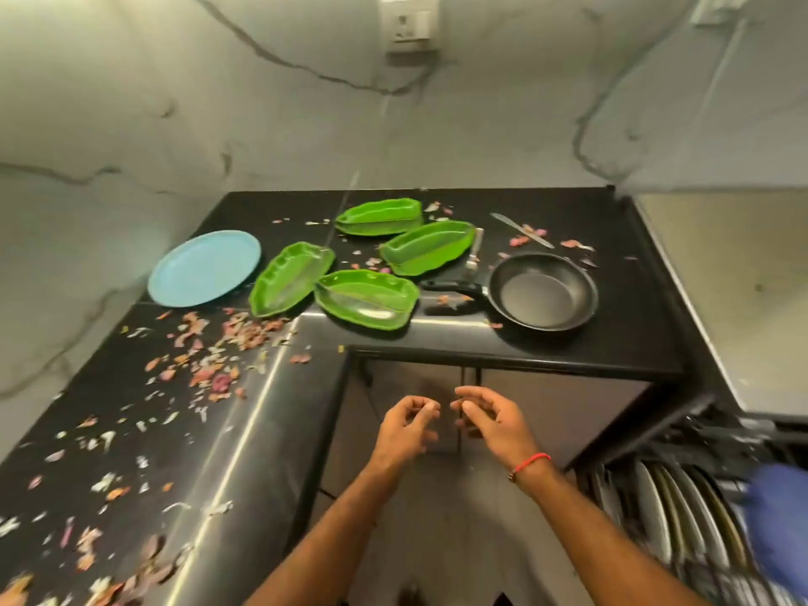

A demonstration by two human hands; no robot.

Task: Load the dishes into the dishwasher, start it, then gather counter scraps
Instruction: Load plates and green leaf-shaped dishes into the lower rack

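- Left hand (404,426) and right hand (492,424) hover below the counter's front edge (503,358), fingers loosely curled, empty.
- Green dishes (367,298) and pan (542,291) lie well beyond the fingertips, near that edge.

One head-worn wide-angle view looks forward and steeply down from above the L-shaped black counter (568,343), corner walls far ahead, the person's forearms entering near the bottom edge, close below.
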